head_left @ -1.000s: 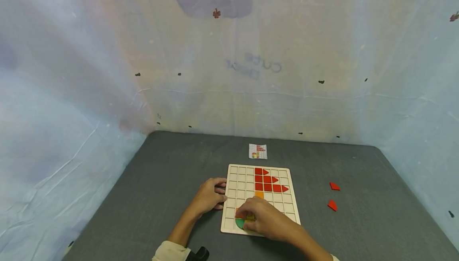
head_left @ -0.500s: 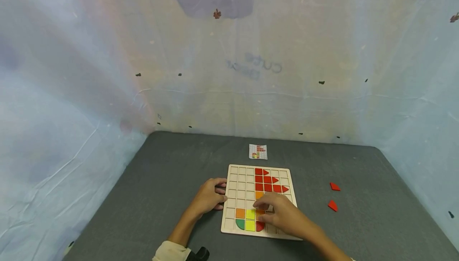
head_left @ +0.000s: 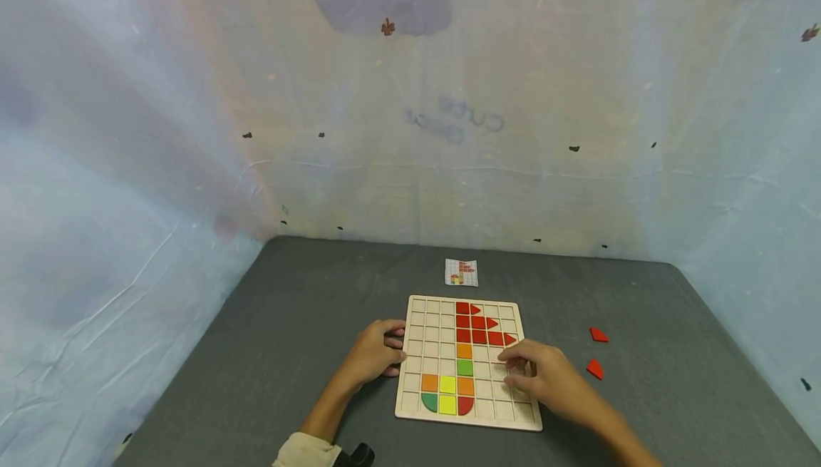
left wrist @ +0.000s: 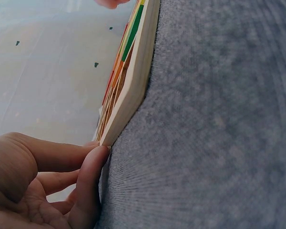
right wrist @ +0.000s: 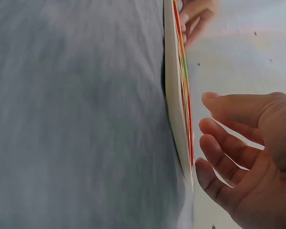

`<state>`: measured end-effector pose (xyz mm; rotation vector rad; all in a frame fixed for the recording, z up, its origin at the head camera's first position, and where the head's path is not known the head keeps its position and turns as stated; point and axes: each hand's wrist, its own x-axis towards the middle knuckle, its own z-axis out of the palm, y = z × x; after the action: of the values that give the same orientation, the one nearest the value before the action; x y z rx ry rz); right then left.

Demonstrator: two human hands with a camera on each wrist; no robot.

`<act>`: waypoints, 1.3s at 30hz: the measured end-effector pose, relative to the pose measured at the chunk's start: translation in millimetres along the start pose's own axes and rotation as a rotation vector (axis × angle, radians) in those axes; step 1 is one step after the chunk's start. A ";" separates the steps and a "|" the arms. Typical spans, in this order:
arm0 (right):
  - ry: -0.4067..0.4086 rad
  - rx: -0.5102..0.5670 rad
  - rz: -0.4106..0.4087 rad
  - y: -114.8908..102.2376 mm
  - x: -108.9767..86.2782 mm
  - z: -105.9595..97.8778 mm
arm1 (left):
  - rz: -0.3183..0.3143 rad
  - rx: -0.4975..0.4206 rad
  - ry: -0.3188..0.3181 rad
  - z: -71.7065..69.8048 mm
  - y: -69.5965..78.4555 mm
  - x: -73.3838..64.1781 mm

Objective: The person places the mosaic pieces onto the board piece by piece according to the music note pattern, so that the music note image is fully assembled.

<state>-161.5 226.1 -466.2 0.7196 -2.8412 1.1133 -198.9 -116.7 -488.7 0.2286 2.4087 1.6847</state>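
Note:
A wooden grid board [head_left: 422,347] lies on the dark table. Red squares [head_left: 463,321] and red pointed pieces [head_left: 509,339] fill part of its upper right. Lower down sit orange squares [head_left: 430,382], yellow squares [head_left: 447,384], a light green square [head_left: 465,368], a green quarter-round piece [head_left: 430,401] and a red quarter-round piece [head_left: 465,405]. My left hand [head_left: 374,349] pinches the board's left edge between thumb and forefinger, as the left wrist view shows. Over the board's right side hovers my right hand [head_left: 545,376], fingers loosely bent and holding nothing.
Two loose red pieces [head_left: 599,334] lie on the table to the right of the board. Beyond the board's far edge is a small card [head_left: 462,272] with a printed coloured grid pattern. A pale, patterned cloth [head_left: 410,189] hangs around the table's sides and back.
My right hand has moved right, away from the lower pieces, baring the orange, yellow, green and red pieces it covered. The left hand stays at the board's edge.

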 end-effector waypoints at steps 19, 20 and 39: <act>0.201 -0.140 0.110 41.2 -34.1 -37.9 | 0.009 0.002 0.006 0.8 -1.7 0.6; 0.208 -0.153 0.112 42.9 -35.7 -39.7 | 0.006 0.002 0.007 0.8 -1.8 0.6; 0.170 -0.265 0.278 69.6 -54.4 -69.6 | -0.005 -0.002 0.006 0.7 -0.6 0.9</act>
<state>-152.9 338.2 -468.1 0.2094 -2.9180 0.7503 -199.7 -116.1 -489.5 0.2174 2.4096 1.6873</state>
